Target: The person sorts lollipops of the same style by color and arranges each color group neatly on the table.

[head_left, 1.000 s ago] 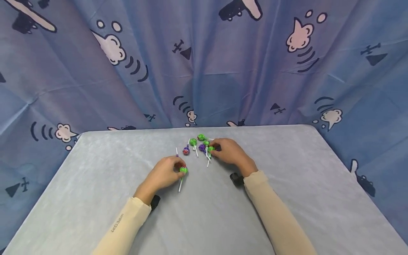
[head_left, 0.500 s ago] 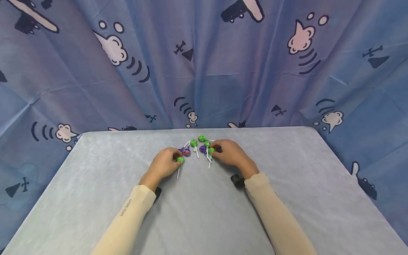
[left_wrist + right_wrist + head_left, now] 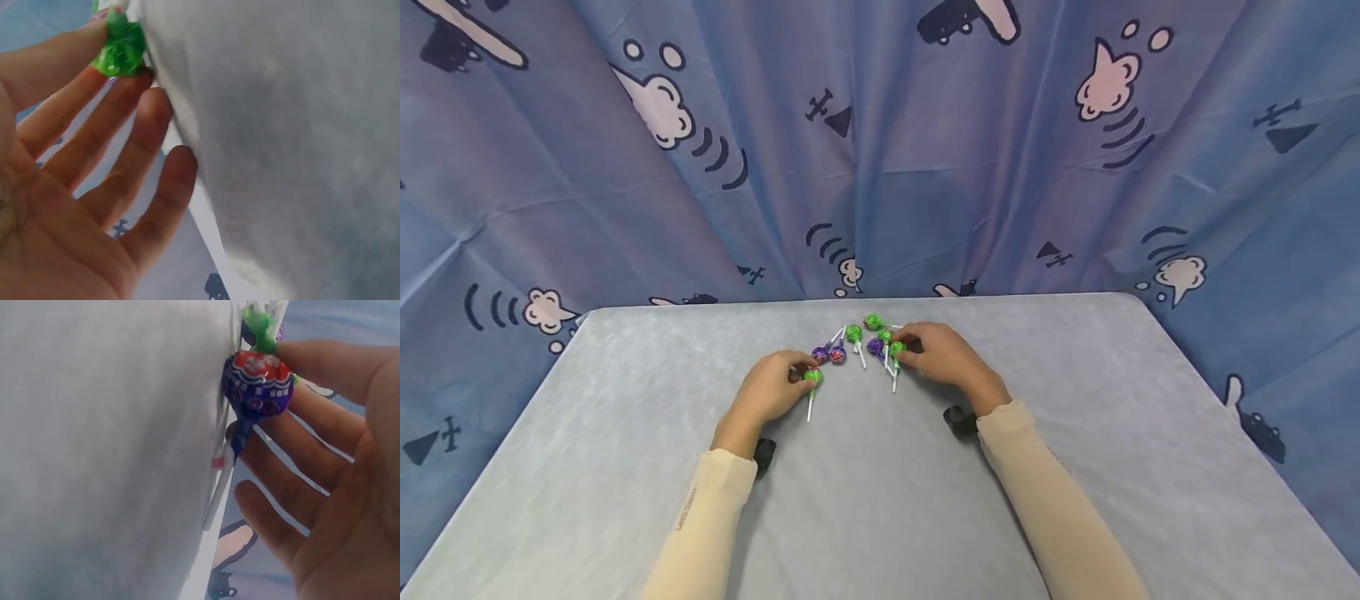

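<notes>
In the head view my left hand (image 3: 772,386) pinches a green lollipop (image 3: 813,377), its white stick pointing toward me. The left wrist view shows its green wrapper (image 3: 122,55) between thumb and fingers, the others spread loosely. Just beyond those fingertips lie two purple-and-red lollipops (image 3: 838,356) side by side. My right hand (image 3: 942,357) pinches another green lollipop (image 3: 897,350) at the right of the cluster. Close up in the right wrist view, a purple-and-red lollipop (image 3: 259,384) lies against the right fingers, below green wrapper (image 3: 262,331) at the thumb tip.
Between the hands, more green lollipops (image 3: 854,334) and a purple one (image 3: 876,346) lie loosely, some sticks crossing. All rest on a table with a pale grey cloth (image 3: 880,500). A patterned blue curtain (image 3: 910,167) hangs behind the table's far edge.
My left hand has moved forward and left with its green lollipop. A purple lollipop by its fingertips now lies with its stick slanting right, beside the other. The right hand has stayed nearly still.
</notes>
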Demonstrator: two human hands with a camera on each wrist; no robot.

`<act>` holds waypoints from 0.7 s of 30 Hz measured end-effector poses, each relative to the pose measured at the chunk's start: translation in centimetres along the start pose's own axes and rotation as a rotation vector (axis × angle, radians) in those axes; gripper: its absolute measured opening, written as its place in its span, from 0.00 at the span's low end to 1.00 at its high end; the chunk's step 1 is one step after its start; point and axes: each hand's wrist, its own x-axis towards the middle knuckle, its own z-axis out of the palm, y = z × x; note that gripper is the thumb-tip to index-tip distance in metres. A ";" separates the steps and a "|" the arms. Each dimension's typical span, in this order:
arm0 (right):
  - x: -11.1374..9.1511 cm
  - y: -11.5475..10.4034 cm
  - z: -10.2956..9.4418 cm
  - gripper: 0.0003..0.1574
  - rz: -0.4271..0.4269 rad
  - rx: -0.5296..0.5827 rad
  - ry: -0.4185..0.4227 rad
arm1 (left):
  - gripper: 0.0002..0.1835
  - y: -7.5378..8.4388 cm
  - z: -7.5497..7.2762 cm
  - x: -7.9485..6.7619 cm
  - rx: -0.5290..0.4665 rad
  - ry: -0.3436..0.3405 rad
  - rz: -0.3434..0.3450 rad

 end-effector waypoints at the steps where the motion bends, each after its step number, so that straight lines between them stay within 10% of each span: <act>1: -0.1 0.1 -0.1 0.22 0.003 0.001 0.003 | 0.14 -0.1 0.0 0.0 -0.005 0.001 0.004; 21: -0.8 -0.4 -1.1 0.23 0.047 0.020 0.016 | 0.15 -0.4 -0.3 0.0 -0.016 -0.035 -0.018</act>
